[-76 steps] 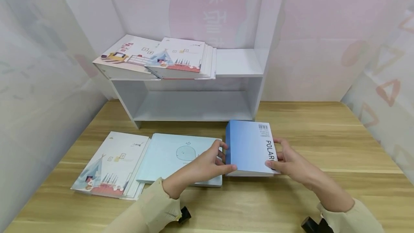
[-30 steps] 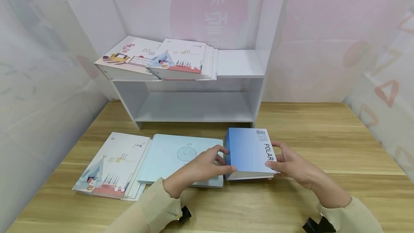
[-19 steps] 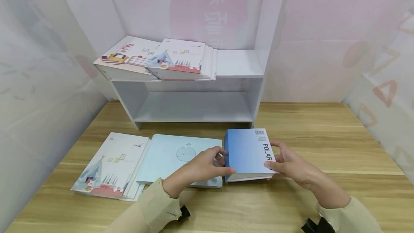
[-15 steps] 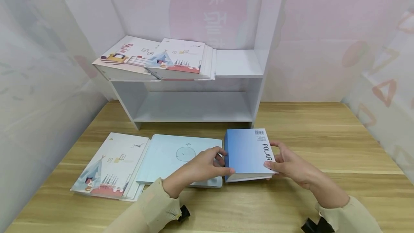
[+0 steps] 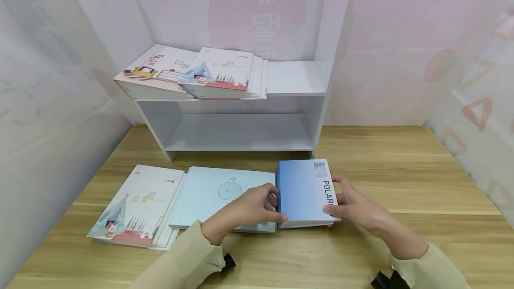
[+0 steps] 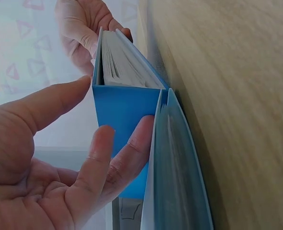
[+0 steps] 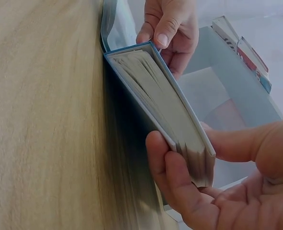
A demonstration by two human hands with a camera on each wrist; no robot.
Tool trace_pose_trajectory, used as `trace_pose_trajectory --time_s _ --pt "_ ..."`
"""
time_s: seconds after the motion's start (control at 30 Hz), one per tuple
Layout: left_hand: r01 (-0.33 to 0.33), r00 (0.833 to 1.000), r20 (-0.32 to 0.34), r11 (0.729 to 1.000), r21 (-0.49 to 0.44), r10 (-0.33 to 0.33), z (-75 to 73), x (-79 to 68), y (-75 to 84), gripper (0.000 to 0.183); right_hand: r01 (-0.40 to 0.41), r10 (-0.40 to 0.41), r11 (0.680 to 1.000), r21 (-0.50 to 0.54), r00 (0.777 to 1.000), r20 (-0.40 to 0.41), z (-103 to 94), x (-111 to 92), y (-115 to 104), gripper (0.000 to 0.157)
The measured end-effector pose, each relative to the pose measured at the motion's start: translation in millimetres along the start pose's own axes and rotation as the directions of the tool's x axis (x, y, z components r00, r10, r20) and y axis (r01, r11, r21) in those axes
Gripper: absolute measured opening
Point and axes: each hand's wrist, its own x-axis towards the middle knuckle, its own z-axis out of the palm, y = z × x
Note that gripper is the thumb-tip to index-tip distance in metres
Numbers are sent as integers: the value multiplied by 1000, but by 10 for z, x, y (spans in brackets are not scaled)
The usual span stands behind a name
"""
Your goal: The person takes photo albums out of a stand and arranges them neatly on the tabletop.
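A thick blue photo album (image 5: 307, 193), with dark lettering and a barcode on its cover, lies at the centre right of the wooden table. My right hand (image 5: 355, 204) holds its page-edge side, thumb on the cover and fingers curled under the lower cover, as the right wrist view shows. At the spine is my left hand (image 5: 250, 208), its thumb tip by the upper cover's edge and its relaxed fingers touching the blue spine (image 6: 119, 112). Right beside the spine lies a pale blue album (image 5: 205, 191) with a whale drawing, partly beneath my left hand.
White albums (image 5: 136, 204) with a tent picture lie at the table's left. Behind stands a white two-level shelf (image 5: 241, 133); its upper board carries a yellow-vehicle album (image 5: 156, 68) and a stack of tent-picture albums (image 5: 221, 68). Fabric walls surround the table.
The blue album has come towards me, away from the shelf, then slid slightly left up to the pale blue album. My right hand has moved left with it; my left hand has barely shifted.
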Motion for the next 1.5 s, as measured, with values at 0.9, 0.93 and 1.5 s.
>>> trace_pose_trajectory --time_s 0.9,0.93,1.5 --pt "-18 999 36 999 -28 19 0 25 25 56 -13 17 957 -288 1000 11 -87 -51 61 84" --pt "-18 999 41 999 -37 20 -7 23 19 55 -12 17 957 -291 1000 16 -88 -49 55 84" --pt "-108 992 50 992 -64 111 -278 -57 -51 44 -48 11 912 -406 996 -93 -216 -61 -19 69"
